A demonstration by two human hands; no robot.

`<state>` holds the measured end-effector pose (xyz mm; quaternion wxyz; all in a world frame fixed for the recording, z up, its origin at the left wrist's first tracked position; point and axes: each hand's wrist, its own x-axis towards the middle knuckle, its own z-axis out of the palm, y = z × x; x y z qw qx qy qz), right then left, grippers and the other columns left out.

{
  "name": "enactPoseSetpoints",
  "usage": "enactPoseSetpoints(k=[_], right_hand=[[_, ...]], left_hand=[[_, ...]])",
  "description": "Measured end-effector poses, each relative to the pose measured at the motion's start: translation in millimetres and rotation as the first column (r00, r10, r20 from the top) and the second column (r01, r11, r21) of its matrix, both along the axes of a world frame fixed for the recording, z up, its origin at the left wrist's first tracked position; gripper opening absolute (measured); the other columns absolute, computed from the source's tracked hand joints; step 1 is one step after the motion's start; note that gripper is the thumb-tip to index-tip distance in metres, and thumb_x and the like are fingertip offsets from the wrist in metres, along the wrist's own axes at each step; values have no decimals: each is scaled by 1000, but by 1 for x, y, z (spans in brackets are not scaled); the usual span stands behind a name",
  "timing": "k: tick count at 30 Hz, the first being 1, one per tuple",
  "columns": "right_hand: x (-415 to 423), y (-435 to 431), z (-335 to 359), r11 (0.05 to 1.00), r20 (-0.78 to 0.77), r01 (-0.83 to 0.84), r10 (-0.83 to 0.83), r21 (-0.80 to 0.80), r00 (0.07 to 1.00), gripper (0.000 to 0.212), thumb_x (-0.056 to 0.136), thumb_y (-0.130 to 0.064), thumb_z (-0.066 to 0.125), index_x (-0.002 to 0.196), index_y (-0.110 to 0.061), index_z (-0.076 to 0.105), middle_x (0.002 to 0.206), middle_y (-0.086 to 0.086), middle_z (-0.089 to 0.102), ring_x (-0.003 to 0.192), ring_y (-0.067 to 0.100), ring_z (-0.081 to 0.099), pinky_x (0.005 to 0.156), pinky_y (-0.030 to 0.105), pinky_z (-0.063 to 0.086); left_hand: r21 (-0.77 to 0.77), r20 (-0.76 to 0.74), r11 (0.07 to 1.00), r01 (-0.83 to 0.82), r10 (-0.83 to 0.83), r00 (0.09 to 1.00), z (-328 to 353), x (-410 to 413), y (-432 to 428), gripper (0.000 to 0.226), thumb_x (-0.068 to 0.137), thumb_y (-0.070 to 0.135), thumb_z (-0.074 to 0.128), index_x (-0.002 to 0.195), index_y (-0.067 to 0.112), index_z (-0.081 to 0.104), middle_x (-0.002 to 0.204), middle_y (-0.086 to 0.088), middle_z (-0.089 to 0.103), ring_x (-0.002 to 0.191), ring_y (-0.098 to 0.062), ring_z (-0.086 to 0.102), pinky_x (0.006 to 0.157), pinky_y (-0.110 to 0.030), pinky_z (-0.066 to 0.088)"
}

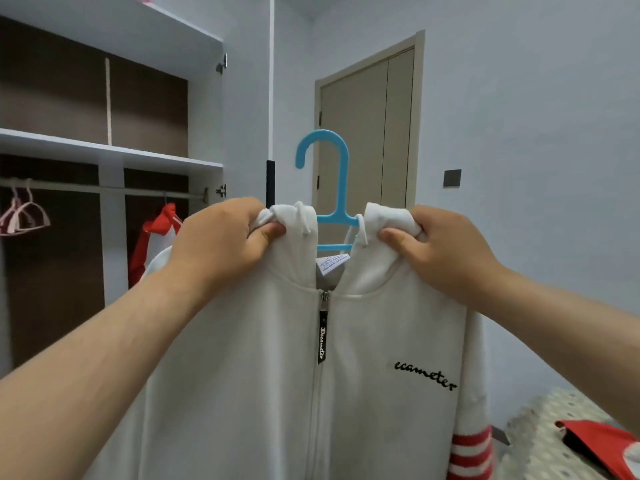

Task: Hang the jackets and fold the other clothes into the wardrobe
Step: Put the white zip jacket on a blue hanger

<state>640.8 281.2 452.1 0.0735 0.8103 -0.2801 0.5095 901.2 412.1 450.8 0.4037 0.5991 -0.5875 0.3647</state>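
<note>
left hand [221, 244] pinches jacket [277, 393] collar | right hand [440, 251] pinches other side | hanger [332, 188] hook upright between | rail [104, 190] up-left, left hand nearer

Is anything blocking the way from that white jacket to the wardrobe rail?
Nothing visible does. The white jacket, on its blue hanger, is held beside the open wardrobe; the rail is bare between the red garment and the pink hangers.

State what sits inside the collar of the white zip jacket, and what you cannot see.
A blue hanger rises from the collar of the white jacket, with a white label just below its bars. The hanger's arms are covered by fabric.
</note>
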Motion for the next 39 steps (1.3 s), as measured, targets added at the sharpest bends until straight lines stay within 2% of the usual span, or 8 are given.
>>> enactPoseSetpoints(k=[2, 6, 11, 19, 23, 26, 35, 39], right_hand=[[18, -22, -23, 999, -31, -18, 19, 48, 999, 46, 85, -60, 56, 67, -18, 49, 61, -6, 53, 62, 13, 51, 58, 37, 41], [60, -81, -73, 989, -89, -28, 42, 145, 995, 53, 77, -67, 49, 67, -16, 54, 61, -4, 55, 63, 12, 53, 60, 39, 45], [96, -155, -128, 976, -124, -17, 45, 218, 991, 65, 69, -76, 42, 67, -12, 54, 60, 0, 55, 62, 14, 54, 59, 37, 44], [163, -278, -181, 937, -211, -26, 106, 349, 972, 51, 72, -73, 46, 62, -23, 48, 70, -17, 57, 67, 7, 52, 52, 31, 34], [203, -312, -148, 926, -242, -2, 101, 377, 965, 50, 73, -72, 48, 63, -22, 50, 63, -8, 56, 59, 10, 51, 55, 35, 41], [240, -323, -97, 938, -284, -13, 118, 347, 952, 51, 76, -68, 49, 60, -20, 43, 53, -5, 47, 55, 10, 47, 52, 34, 37], [349, -327, 58, 933, -430, 22, 144, 359, 891, 49, 80, -64, 48, 65, -18, 44, 55, -4, 48, 54, 11, 47, 53, 34, 38], [379, -325, 108, 934, -440, -13, 180, 357, 880, 50, 82, -66, 48, 64, -20, 42, 55, -5, 46, 55, 13, 48, 53, 37, 41]], left_hand=[[44, -5, 999, 12, -12, 1000, -23, 17, -15, 34, 93, 47, 52, 79, 16, 57, 75, 0, 59, 69, -23, 52, 61, -38, 43], [86, 3, 996, -35, 35, 999, -74, 52, -68, 37, 93, 47, 52, 83, 12, 61, 76, -4, 61, 70, -25, 49, 59, -35, 34], [176, -27, 984, -37, 43, 999, -130, 85, -133, 45, 88, 54, 42, 83, 13, 60, 76, -4, 60, 71, -30, 54, 61, -44, 47], [385, -152, 923, -16, 81, 985, -187, 152, -249, 41, 88, 52, 42, 83, 15, 59, 74, 0, 58, 68, -25, 53, 59, -42, 47], [399, -203, 917, 20, 67, 977, -164, 188, -282, 46, 92, 56, 39, 79, 16, 57, 71, 3, 55, 65, -22, 51, 55, -36, 43], [376, -254, 926, 39, 62, 965, -125, 223, -296, 46, 97, 53, 42, 81, 13, 59, 73, -1, 57, 67, -26, 52, 56, -36, 40], [384, -357, 923, 29, 120, 926, 16, 334, -297, 25, 94, 35, 60, 80, 14, 60, 72, 5, 52, 70, -22, 46, 61, -34, 31], [385, -363, 923, 23, 129, 923, 71, 365, -286, 34, 91, 49, 49, 81, 19, 62, 73, 7, 56, 70, -22, 51, 58, -33, 36]])
